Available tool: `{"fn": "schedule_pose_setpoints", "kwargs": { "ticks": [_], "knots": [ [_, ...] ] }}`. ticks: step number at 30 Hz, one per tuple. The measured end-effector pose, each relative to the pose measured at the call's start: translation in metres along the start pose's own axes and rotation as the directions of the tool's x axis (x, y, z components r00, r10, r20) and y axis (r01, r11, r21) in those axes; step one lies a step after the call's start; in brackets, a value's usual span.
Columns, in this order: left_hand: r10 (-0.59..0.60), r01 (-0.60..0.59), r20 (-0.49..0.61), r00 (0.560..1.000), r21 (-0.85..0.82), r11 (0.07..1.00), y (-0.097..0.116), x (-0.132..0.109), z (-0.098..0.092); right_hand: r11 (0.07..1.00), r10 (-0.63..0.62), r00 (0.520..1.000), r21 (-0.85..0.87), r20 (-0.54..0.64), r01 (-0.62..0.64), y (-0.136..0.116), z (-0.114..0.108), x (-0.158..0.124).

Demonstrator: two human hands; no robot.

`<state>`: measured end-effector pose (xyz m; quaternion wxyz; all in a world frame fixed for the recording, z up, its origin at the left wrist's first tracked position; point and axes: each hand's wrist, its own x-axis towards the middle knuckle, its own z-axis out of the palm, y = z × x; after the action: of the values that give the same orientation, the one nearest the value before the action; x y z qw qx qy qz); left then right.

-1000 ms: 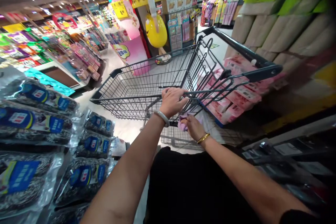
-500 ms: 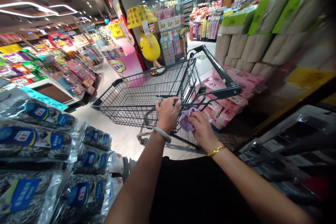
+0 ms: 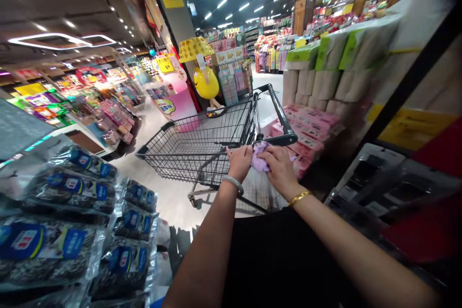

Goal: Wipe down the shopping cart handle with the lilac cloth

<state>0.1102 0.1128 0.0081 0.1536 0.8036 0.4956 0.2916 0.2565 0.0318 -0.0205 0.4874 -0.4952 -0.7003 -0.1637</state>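
Note:
A dark wire shopping cart stands sideways in front of me, with its handle to the right. My left hand, with a pale bangle at the wrist, is closed over the near top rim of the cart by the handle end. In my right hand, above a gold bracelet, a crumpled purple cloth is gripped and pressed against the cart's frame just below the handle. The fingertips of both hands are partly hidden. The two hands are close together, the cloth between them.
Bagged dark dried goods are stacked at the near left. On the right are pink boxes and paper rolls with green labels. Packaged items hang at the near right. A pink display stand is behind the cart.
The view has tilted upward, so more ceiling shows. My right hand and the cloth have moved up along the frame, nearer the handle. My left hand stays on the rim.

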Motion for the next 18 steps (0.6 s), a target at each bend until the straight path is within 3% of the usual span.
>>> {"fn": "schedule_pose_setpoints", "kwargs": {
  "ticks": [4, 8, 11, 14, 18],
  "knots": [
    [0.002, -0.002, 0.0, 1.0, -0.025, 1.0, -0.005, -0.015, -0.008, 0.996, -0.086, 0.995, 0.028, 0.05, 0.085, -0.023, -0.019, -0.006],
    [-0.005, 0.004, -0.013, 1.0, -0.071, 0.997, -0.009, -0.033, -0.018, 0.996, -0.087, 0.99, 0.02, -0.108, 0.09, -0.045, -0.052, -0.007],
    [-0.014, 0.01, -0.04, 0.999, -0.103, 0.995, -0.01, -0.048, -0.025, 1.0, -0.02, 0.981, -0.02, -0.195, 0.017, -0.056, -0.078, -0.008],
    [-0.015, 0.006, -0.066, 0.998, -0.128, 0.992, -0.013, -0.064, -0.034, 0.999, 0.034, 0.992, 0.043, -0.125, -0.028, -0.061, -0.099, -0.01],
    [-0.013, -0.003, -0.102, 0.995, -0.155, 0.988, -0.016, -0.087, -0.047, 0.958, 0.053, 0.995, 0.285, -0.081, -0.028, -0.055, -0.118, -0.005]
  ]
}}
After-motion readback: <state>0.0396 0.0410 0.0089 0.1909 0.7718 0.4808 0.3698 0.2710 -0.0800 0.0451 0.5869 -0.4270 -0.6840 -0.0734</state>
